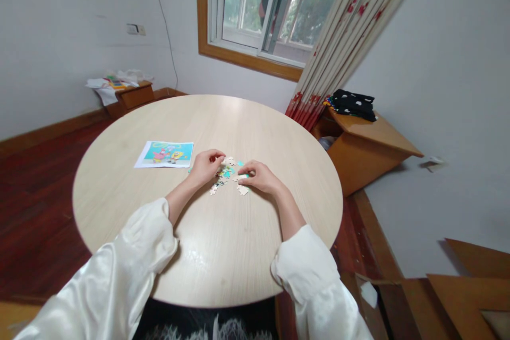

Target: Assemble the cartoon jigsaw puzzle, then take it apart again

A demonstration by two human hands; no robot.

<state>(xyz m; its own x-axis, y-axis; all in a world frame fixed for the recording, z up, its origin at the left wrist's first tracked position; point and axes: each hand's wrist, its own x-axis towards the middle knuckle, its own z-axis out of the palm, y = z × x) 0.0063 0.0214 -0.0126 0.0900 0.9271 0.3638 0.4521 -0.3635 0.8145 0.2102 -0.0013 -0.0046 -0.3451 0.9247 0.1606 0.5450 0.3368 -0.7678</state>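
A small heap of jigsaw puzzle pieces (226, 172) lies on the round table (223, 239), some with pale backs up and others showing teal and yellow print. On the heap's left side, my left hand (207, 166) has its fingers curled in a pinch at a pale piece. From the right, my right hand (258, 176) reaches in with thumb and fingers bent around a pale puzzle piece. A few loose pieces (243, 189) sit just below its thumb. Left of my hands lies a printed picture sheet (169, 154) with a pink and a yellow cartoon figure.
Behind the table are a window (279, 10) and a long curtain (334, 26). A wooden cabinet (358, 143) with folded black cloth (354, 104) stands at the right. At the back left, a small wooden stand (136, 96) carries papers. Brown boards (470, 303) fill the lower right corner.
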